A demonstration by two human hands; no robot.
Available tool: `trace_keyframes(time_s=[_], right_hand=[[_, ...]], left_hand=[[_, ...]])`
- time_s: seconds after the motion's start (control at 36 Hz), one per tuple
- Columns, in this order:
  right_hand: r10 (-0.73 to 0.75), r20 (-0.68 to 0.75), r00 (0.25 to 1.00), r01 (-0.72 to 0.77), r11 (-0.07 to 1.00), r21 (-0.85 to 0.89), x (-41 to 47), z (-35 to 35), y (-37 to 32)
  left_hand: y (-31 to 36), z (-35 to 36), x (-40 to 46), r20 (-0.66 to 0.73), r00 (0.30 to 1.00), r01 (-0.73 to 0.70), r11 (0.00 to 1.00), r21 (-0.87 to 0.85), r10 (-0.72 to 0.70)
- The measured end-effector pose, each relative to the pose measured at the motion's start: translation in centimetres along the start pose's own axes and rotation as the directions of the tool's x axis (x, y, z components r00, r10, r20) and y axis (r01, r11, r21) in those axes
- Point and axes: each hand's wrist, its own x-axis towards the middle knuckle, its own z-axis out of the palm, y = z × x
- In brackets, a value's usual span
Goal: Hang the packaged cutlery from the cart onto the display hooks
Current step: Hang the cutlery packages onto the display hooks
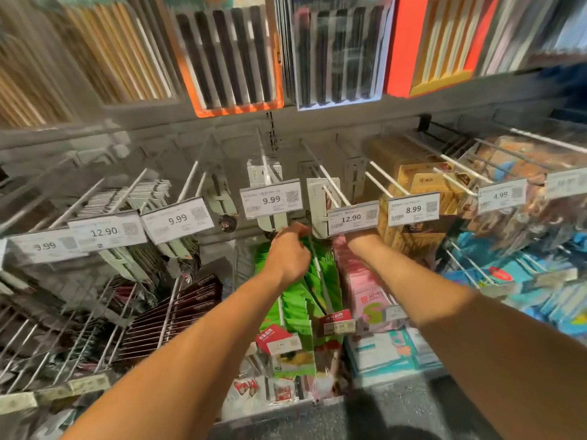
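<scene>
Two hands reach under seven price tags. Left hand curls, seemingly pinching a cutlery pack; right hand is hidden, grip unclear.

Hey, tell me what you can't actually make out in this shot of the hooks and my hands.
Head view:
- Right hand: fingers hidden behind the 12.90 price tag, so its grip is unclear.
- Left hand: fingers turned away; what it holds is unclear.
- Small print on the tags: too small and blurred.
- Cart: out of frame.
</scene>
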Motion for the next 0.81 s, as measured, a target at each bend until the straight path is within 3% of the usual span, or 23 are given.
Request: trace_keyframes(time_s=[0.08, 0.19, 0.47, 0.61, 0.81], right_hand=[[-0.063, -0.098, 0.993, 0.057, 0.996, -0.066, -1.3, 0.2, 0.7], [-0.135, -0.070, 0.988, 0.141, 0.985, 0.098, -4.3, 0.1, 1.3], [-0.289, -0.126, 0.949, 0.308, 0.935, 0.174, -12.5, -3.7, 3.5], [-0.275, -0.166, 0.947, 0.300, 0.942, 0.153, -16.2, -8.0, 4.8], [-0.260, -0.216, 0.941, 0.295, 0.943, 0.152, -21.1, -16.4, 8.1]], left_hand=[[0.5, -0.5, -1.4, 0.030, 0.999, -0.040, 0.999, 0.024, 0.039], [0.7, -0.7, -3.4, 0.080, 0.993, -0.084, 0.996, 0.024, 0.082], [4.3, 1.9, -8.0, 0.177, 0.946, -0.278, 0.960, 0.020, 0.271], [8.0, 4.3, -10.6, 0.269, 0.909, -0.335, 0.942, 0.014, 0.319], [14.6, 9.1, -14.3, 0.288, 0.877, -0.408, 0.913, 0.026, 0.384]])
